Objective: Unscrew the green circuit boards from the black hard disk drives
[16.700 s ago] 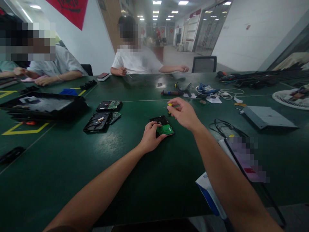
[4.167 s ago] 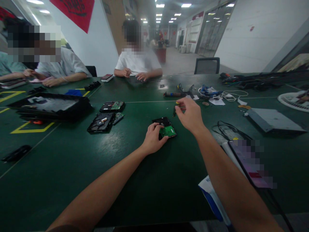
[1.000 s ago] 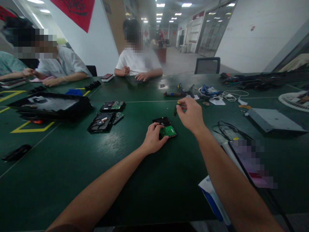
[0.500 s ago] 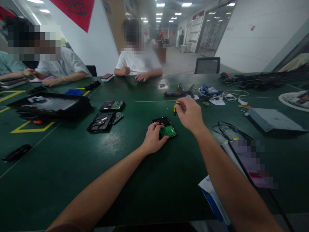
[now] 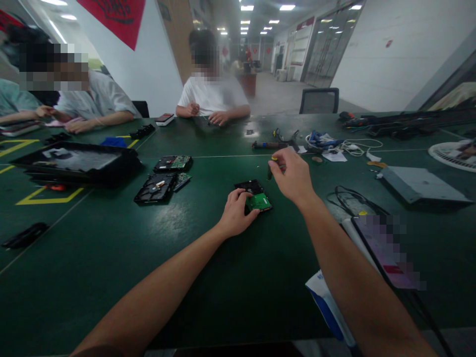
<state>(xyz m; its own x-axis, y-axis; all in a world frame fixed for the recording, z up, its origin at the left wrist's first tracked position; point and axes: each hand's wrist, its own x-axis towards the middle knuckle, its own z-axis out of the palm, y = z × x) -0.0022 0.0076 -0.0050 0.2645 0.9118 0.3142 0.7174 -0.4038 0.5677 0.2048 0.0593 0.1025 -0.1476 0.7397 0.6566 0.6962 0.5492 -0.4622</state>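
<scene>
On the green table, a hard drive (image 5: 254, 187) lies flat with its green circuit board (image 5: 260, 202) facing up. My left hand (image 5: 237, 212) grips its near left side, thumb along the near edge and fingers over the top. Above and right of the drive, my right hand (image 5: 292, 174) is closed around a small screwdriver (image 5: 269, 172) with a yellow and black handle, held upright. Most of the handle is hidden by my fingers, and its tip cannot be made out.
Left of my hands lie two more hard drives (image 5: 155, 188) (image 5: 173, 163) and a loose circuit board (image 5: 182, 181). Farther left is a black tray (image 5: 82, 161). A phone (image 5: 386, 253) and a grey metal box (image 5: 426, 184) sit to the right. Co-workers (image 5: 211, 96) sit opposite.
The screwdriver handle has turned in my right hand, showing less yellow and more black. My right hand has shifted very slightly. The left hand and drive have stayed in place.
</scene>
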